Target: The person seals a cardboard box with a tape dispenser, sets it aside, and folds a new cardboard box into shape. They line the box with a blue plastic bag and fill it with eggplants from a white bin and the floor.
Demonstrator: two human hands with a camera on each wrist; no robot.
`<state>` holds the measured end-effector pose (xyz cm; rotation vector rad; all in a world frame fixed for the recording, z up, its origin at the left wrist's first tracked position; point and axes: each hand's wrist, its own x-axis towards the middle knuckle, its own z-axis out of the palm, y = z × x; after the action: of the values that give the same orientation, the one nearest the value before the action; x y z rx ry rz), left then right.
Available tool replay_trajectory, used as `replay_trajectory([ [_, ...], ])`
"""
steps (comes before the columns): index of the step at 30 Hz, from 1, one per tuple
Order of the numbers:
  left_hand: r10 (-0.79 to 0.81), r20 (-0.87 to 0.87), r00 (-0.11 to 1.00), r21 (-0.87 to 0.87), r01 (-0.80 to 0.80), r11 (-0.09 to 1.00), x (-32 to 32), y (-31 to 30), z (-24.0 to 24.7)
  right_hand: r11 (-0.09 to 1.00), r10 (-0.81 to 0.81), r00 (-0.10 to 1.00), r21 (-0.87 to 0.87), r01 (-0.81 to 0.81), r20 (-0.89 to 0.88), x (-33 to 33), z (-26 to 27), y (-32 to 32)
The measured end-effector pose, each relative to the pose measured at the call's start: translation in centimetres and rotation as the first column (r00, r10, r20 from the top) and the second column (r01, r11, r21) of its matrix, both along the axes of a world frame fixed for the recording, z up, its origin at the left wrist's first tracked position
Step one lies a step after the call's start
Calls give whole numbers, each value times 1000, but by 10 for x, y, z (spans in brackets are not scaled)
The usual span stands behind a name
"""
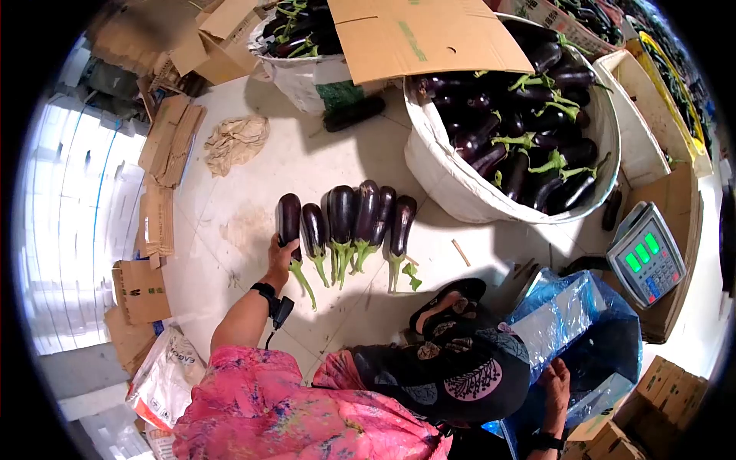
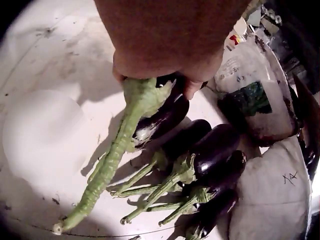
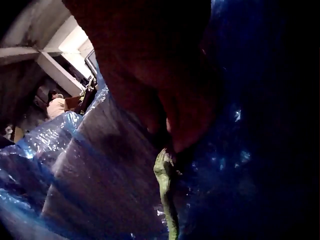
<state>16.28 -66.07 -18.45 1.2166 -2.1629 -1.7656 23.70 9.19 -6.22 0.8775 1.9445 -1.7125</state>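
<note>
My left hand (image 1: 280, 259) grips a dark purple eggplant (image 1: 289, 215) at the left end of a row. Its long green stem (image 2: 115, 150) points back beneath the wrist in the left wrist view. Beside it on the floor lie several more eggplants (image 1: 369, 211), stems toward me. My right hand (image 1: 558, 382) is at the mouth of a blue plastic bag (image 1: 625, 333). In the dark right wrist view, curled fingers (image 3: 187, 117) hold an eggplant by its body, which is mostly hidden; its green stem (image 3: 167, 190) shows below them.
A large white sack (image 1: 437, 180) full of eggplants stands at the back right, partly under a cardboard sheet (image 1: 429, 38). Another filled sack (image 1: 295, 80) is behind the row. A scale (image 1: 646, 254) with a lit display stands at the right. Cardboard boxes (image 1: 142, 291) line the left.
</note>
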Motion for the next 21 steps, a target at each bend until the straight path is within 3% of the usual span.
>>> replay_trajectory([
  [2,-78,-22,997,39,79,996,-4,-6,2,990,-84,996,110,83,6,8,1,-7],
  [6,-195,48,980,-193,201,961,-45,-4,17,998,15,1000,63,-14,-18,19,-11,4],
  [7,-241,23,970,-279,237,931,-59,-7,12,995,-75,987,-73,65,-144,26,-17,4],
  [10,-420,61,906,-457,399,795,-111,-9,11,999,3,1000,36,-3,-9,24,-14,2],
  [12,-503,130,854,-534,488,691,-150,5,29,981,182,977,53,-189,115,25,-25,22],
  [14,-529,211,822,-683,511,522,-187,10,20,970,204,973,114,-216,103,20,-13,10],
  [18,-568,281,774,-671,582,460,-239,34,4,945,249,967,204,-256,61,24,-31,3],
  [20,-615,332,716,-632,652,418,-258,45,-5,890,359,927,258,-376,111,32,-46,11],
  [21,-635,336,695,-648,660,380,-263,50,-13,734,457,818,371,-569,350,19,-29,2],
])
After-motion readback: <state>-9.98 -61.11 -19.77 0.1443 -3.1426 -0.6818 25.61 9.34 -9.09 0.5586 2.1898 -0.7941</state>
